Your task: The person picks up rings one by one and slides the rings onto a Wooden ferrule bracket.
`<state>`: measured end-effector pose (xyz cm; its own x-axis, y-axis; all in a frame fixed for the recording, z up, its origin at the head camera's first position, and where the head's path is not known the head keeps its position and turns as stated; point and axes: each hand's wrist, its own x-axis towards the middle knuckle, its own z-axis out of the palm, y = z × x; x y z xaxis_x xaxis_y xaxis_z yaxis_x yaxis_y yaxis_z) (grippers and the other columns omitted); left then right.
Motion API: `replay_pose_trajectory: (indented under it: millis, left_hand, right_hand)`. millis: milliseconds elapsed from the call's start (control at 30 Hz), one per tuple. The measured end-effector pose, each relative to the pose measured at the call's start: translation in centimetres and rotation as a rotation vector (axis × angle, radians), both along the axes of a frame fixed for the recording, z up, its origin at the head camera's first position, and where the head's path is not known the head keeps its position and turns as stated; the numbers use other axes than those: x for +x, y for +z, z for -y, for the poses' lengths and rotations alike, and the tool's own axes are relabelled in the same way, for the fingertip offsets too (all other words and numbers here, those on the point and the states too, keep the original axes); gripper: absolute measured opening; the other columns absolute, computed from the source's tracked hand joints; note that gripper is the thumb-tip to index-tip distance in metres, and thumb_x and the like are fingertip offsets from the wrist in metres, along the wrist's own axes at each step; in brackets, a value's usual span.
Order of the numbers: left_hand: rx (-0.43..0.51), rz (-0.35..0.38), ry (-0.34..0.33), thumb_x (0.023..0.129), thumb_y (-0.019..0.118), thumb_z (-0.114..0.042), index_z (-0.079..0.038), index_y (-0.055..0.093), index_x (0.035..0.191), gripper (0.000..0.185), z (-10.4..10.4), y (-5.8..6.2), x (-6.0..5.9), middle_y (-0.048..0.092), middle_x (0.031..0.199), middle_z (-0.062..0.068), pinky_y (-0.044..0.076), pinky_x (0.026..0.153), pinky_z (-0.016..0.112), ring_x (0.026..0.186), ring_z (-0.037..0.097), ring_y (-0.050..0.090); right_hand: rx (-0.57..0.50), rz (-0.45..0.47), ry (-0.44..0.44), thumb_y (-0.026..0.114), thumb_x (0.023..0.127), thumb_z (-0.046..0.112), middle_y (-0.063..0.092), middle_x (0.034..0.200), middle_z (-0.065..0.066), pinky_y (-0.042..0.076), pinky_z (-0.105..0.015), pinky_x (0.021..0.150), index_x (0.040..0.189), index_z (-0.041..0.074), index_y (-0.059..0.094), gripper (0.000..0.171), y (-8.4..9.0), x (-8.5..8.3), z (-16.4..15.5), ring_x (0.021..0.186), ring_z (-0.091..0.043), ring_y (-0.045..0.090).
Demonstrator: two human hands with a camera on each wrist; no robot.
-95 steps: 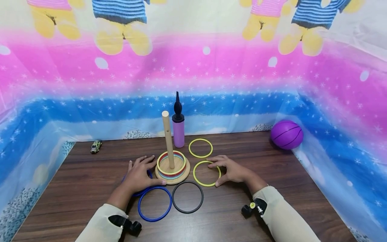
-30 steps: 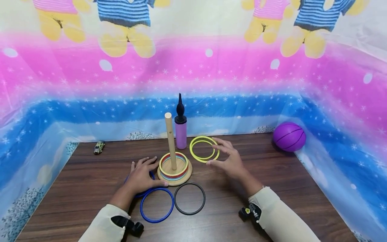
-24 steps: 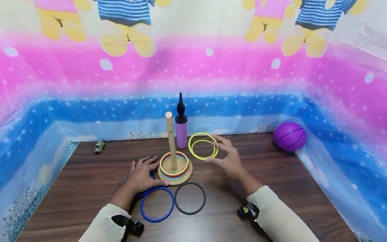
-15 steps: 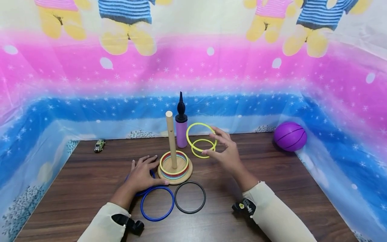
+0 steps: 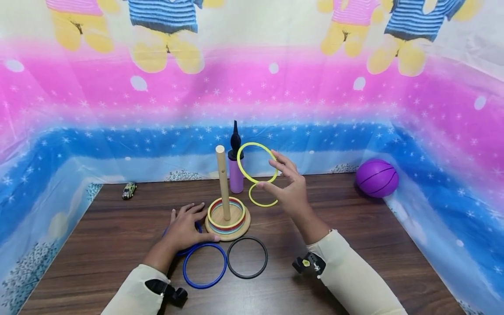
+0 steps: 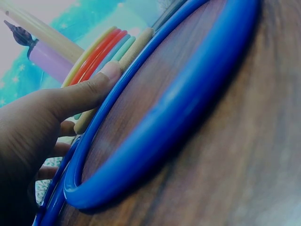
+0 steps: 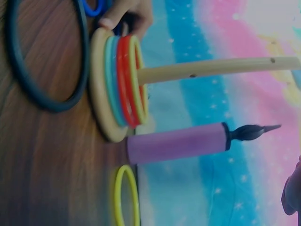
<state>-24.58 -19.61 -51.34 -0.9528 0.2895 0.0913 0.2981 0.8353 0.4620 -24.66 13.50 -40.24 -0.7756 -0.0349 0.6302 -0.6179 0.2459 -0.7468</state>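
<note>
In the head view my right hand (image 5: 291, 188) pinches a yellow ring (image 5: 253, 144) between thumb and fingers. That ring is up off the table and tilted, partly in front of the balloon pump. My left hand (image 5: 184, 229) rests against the left edge of the ring stand's round wooden base (image 5: 226, 238), fingers spread, with its thumb (image 6: 111, 70) touching the base in the left wrist view. Around the upright peg (image 5: 223, 179) lie stacked yellow, red and light blue rings. A blue ring (image 5: 202, 287) lies in front, and a second blue ring (image 5: 198, 227) is partly under my left hand.
Another yellow ring (image 5: 264, 205) lies flat right of the stand. A black ring (image 5: 247, 277) lies in front. Behind the peg stands a purple balloon pump (image 5: 236, 177). A toy car (image 5: 129, 190) sits far left, a purple ball (image 5: 377, 178) far right, before the printed cloth backdrop.
From near the table, the right hand has lifted the yellow ring up and leftward, past the other yellow ring, and the ring has tilted up. My left hand has stayed at the base.
</note>
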Motion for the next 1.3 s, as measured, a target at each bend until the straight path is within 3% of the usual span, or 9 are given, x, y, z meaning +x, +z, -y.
replay_pose_trajectory:
  millis: [167,400,467,667,767,900,1000,1200,1300]
  left_hand:
    - [0.001,-0.005,-0.004,0.075,0.092,-0.071,-0.015,0.058,0.161,0.108,0.0,-0.1,0.0,0.047,0.171,0.021,0.008,0.122,0.090,0.160,0.054,0.033]
    - [0.007,-0.014,-0.009,0.075,0.093,-0.070,-0.016,0.058,0.160,0.107,0.0,0.0,0.1,0.047,0.171,0.021,0.008,0.122,0.091,0.159,0.054,0.034]
    - [0.009,-0.013,-0.010,0.075,0.093,-0.070,-0.016,0.058,0.161,0.107,0.0,0.0,0.1,0.047,0.171,0.021,0.008,0.122,0.091,0.159,0.055,0.033]
    - [0.016,-0.005,-0.011,0.075,0.093,-0.070,-0.016,0.057,0.161,0.108,0.0,0.1,0.0,0.046,0.171,0.021,0.006,0.122,0.091,0.160,0.055,0.032]
    - [0.012,-0.009,-0.013,0.075,0.092,-0.071,-0.016,0.057,0.161,0.108,0.0,0.0,0.0,0.047,0.171,0.021,0.007,0.122,0.091,0.159,0.055,0.033]
    - [0.005,-0.012,-0.013,0.075,0.092,-0.071,-0.016,0.057,0.161,0.108,0.0,-0.1,0.0,0.048,0.170,0.021,0.008,0.122,0.091,0.159,0.055,0.033]
    - [0.005,-0.007,-0.011,0.075,0.092,-0.071,-0.016,0.057,0.161,0.108,0.0,0.0,0.1,0.048,0.170,0.021,0.008,0.122,0.091,0.160,0.055,0.033]
    - [0.003,0.005,-0.006,0.076,0.091,-0.072,-0.016,0.056,0.162,0.108,-0.1,0.2,0.1,0.047,0.171,0.020,0.007,0.123,0.090,0.161,0.054,0.031]
    - [-0.006,0.006,-0.007,0.075,0.091,-0.073,-0.016,0.056,0.161,0.109,-0.1,0.2,0.1,0.047,0.171,0.021,0.007,0.123,0.090,0.161,0.054,0.031]
  right_hand:
    - [-0.025,-0.044,0.035,0.094,0.083,0.048,0.056,0.166,-0.002,0.044,-0.047,0.108,0.147,0.010,0.070,0.079,1.3,0.2,1.0,0.157,-0.024,0.047]
    - [-0.080,-0.063,0.113,0.095,0.086,0.035,0.055,0.166,-0.007,0.049,-0.015,0.091,0.147,0.004,0.069,0.073,2.6,0.2,2.6,0.154,-0.025,0.048]
    - [-0.100,-0.063,0.139,0.095,0.086,0.035,0.055,0.166,-0.010,0.048,-0.017,0.089,0.146,0.002,0.069,0.074,2.8,0.2,3.1,0.154,-0.026,0.048]
    - [-0.092,-0.041,0.159,0.089,0.080,0.060,0.056,0.165,-0.008,0.040,-0.033,0.097,0.146,0.002,0.070,0.090,3.0,0.3,4.4,0.157,-0.024,0.046]
    - [-0.062,0.006,0.160,0.092,0.086,0.046,0.056,0.166,-0.004,0.042,-0.035,0.100,0.148,0.005,0.069,0.078,2.8,0.5,4.9,0.158,-0.021,0.044]
    - [-0.027,0.096,0.161,0.095,0.087,0.015,0.052,0.169,0.000,0.057,-0.024,0.097,0.150,0.007,0.067,0.070,2.0,0.8,5.4,0.156,-0.023,0.048]
    - [0.017,0.141,0.134,0.096,0.086,0.016,0.052,0.169,0.002,0.066,-0.030,0.087,0.150,0.008,0.067,0.071,1.1,0.8,5.6,0.155,-0.027,0.049]
    - [0.082,0.186,0.110,0.098,0.084,0.022,0.053,0.168,0.003,0.053,-0.054,0.116,0.149,0.008,0.069,0.073,-0.5,0.8,5.8,0.160,-0.027,0.042]
    - [0.088,0.204,0.118,0.098,0.083,0.021,0.054,0.168,0.001,0.045,-0.061,0.122,0.148,0.006,0.069,0.072,-1.2,0.8,5.8,0.160,-0.028,0.042]
